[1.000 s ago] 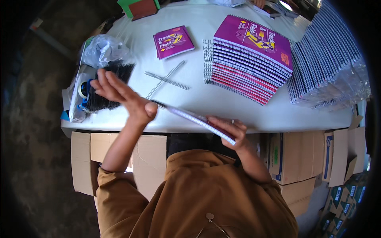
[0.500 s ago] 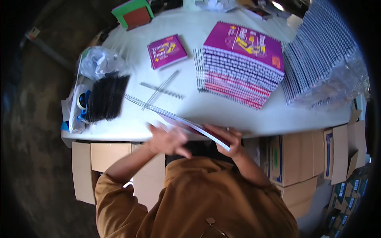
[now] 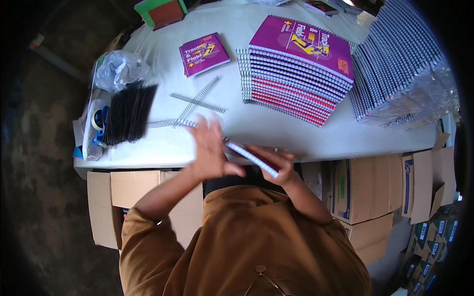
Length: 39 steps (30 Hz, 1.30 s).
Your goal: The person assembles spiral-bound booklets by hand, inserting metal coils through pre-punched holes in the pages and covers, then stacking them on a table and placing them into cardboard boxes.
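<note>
Right hand: centre of frame, gripping a notebook
Left hand: left of centre, blurred, fingers spread; I can't tell whether it touches the coil
Purple-topped stack: I see it upper right

Left hand is showing blurred and hiding part of the coil, right hand is covering some of the held book, top edge is cutting off tall notebook stack and green object.

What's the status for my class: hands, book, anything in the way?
Right hand holding the book. Left hand blurred over the coil, grip unclear. Possibly in the way: two loose coils, crossed just beyond.
</note>
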{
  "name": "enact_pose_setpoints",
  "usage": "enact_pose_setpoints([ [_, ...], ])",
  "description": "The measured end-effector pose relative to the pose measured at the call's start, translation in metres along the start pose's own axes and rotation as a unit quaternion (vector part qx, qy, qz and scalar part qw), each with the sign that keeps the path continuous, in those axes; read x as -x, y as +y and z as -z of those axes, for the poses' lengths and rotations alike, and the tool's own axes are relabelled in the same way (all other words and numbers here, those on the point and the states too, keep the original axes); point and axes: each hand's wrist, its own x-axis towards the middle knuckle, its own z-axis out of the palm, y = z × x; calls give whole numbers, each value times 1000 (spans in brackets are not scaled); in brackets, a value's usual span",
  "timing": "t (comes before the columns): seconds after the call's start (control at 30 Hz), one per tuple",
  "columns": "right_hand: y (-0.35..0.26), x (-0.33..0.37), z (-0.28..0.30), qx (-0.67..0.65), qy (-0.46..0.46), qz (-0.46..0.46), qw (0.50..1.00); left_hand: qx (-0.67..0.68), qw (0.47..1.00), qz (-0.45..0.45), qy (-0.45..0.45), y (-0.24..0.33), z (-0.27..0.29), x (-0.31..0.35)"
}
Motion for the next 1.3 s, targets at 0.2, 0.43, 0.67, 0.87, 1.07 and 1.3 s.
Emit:
enact_pose_setpoints([
  [0.2,-11,-10,-5,-51,-15,-17,998,-150,951,-175,208,-29,35,-54],
  [0.43,-6,-8,-7,30,2,12,999,-195,938,-272,87,20,22,-16],
  [0.67,-4,-18,-14,-27,44,-17,999,80,992,-90,-33,44,12,6],
  [0.87,-4,-20,-23,-37,8,-7,999,-123,969,-121,175,13,20,-67],
  [1.07,-9,-21,-18,-41,0,-80,996,-53,978,-166,114,14,8,-42],
  [1.3,-9,-25,-21,-75,37,-97,992,22,987,-154,46,45,7,-17],
])
